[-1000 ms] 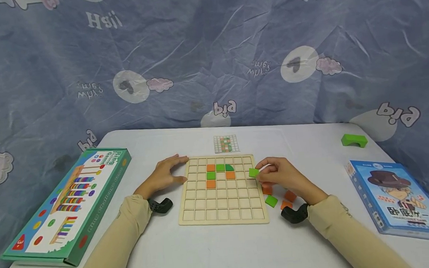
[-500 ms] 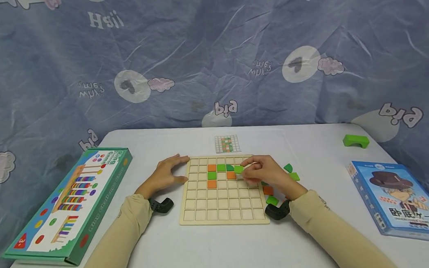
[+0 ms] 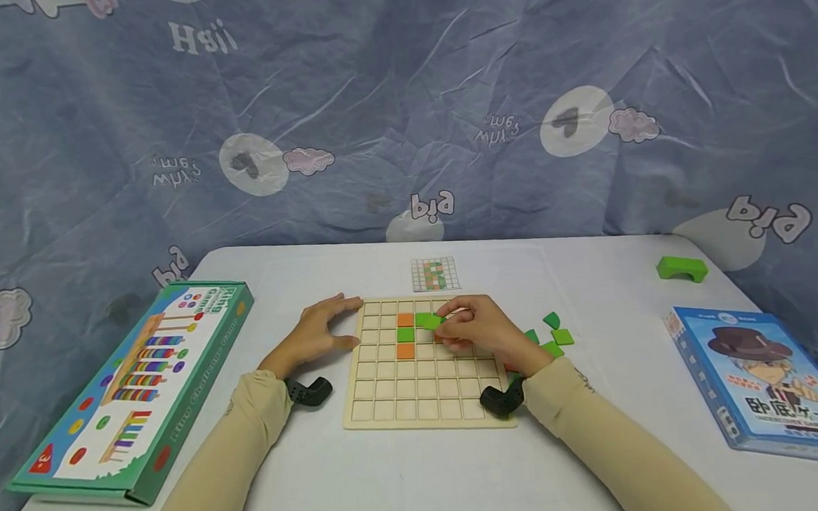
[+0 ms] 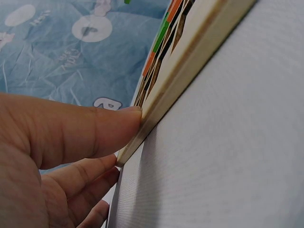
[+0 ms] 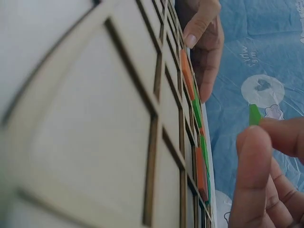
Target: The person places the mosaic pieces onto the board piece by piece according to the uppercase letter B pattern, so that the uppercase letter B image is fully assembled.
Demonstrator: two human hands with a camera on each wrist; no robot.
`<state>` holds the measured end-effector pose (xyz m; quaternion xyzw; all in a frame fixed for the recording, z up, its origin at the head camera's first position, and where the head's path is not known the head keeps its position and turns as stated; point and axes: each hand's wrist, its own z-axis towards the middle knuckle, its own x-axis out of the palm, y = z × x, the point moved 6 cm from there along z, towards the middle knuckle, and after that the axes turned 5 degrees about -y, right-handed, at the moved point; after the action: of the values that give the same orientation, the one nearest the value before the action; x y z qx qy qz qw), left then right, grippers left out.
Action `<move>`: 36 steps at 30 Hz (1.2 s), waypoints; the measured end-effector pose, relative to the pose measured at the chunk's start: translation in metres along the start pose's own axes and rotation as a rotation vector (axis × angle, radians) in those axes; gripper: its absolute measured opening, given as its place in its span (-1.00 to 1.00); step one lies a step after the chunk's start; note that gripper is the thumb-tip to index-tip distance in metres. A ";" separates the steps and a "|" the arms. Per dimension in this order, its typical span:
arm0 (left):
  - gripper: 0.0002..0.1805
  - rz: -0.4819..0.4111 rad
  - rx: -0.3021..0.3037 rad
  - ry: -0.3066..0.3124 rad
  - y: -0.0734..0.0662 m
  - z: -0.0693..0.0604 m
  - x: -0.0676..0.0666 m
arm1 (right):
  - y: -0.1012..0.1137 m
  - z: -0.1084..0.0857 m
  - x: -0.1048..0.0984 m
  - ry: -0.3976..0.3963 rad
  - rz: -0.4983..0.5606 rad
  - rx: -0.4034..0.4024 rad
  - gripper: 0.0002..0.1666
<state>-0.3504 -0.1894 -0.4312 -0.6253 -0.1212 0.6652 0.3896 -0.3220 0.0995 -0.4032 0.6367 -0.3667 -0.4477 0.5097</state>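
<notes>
My right hand (image 3: 480,328) pinches a green square tile (image 5: 255,114) between thumb and forefinger, just above the upper middle of a wooden grid board (image 3: 390,409). In the head view this tile overlaps the green tile lying in the top row; the right hand covers part of the tiles beneath it. An orange tile (image 3: 404,319), a green tile (image 3: 405,335) and another orange tile (image 3: 405,351) form a column in the grid. My left hand (image 3: 311,336) rests at the board's left side, with its thumb (image 4: 99,128) and fairly straight fingers touching the edge.
A small pattern card (image 3: 434,273) lies behind the board. Several loose tiles, among them a green square (image 3: 562,337), lie right of it, partly behind my sleeve. A green game box (image 3: 136,389) is at left, a blue box (image 3: 768,382) and green arch block (image 3: 682,268) at right.
My right hand has carried the green square tile leftward from the board's right edge to over its upper middle. My left hand has stayed at the left edge.
</notes>
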 end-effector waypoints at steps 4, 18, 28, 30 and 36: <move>-0.17 -0.001 0.000 0.000 0.000 0.000 0.001 | -0.002 0.002 0.002 0.011 -0.010 0.008 -0.57; -0.16 0.013 0.007 -0.016 -0.004 -0.001 -0.002 | -0.003 0.002 0.011 0.144 -0.243 -0.077 -0.71; -0.16 0.013 0.004 -0.005 -0.003 -0.001 -0.001 | 0.002 0.003 0.017 0.153 -0.363 -0.142 -0.70; -0.16 0.007 -0.001 -0.002 -0.003 0.000 -0.001 | 0.002 0.002 0.018 0.151 -0.374 -0.146 -0.71; -0.16 0.003 -0.004 -0.004 -0.003 -0.001 0.000 | 0.000 0.002 0.018 0.148 -0.387 -0.137 -0.70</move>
<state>-0.3488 -0.1876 -0.4294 -0.6248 -0.1221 0.6669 0.3872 -0.3181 0.0820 -0.4067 0.6903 -0.1678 -0.5130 0.4818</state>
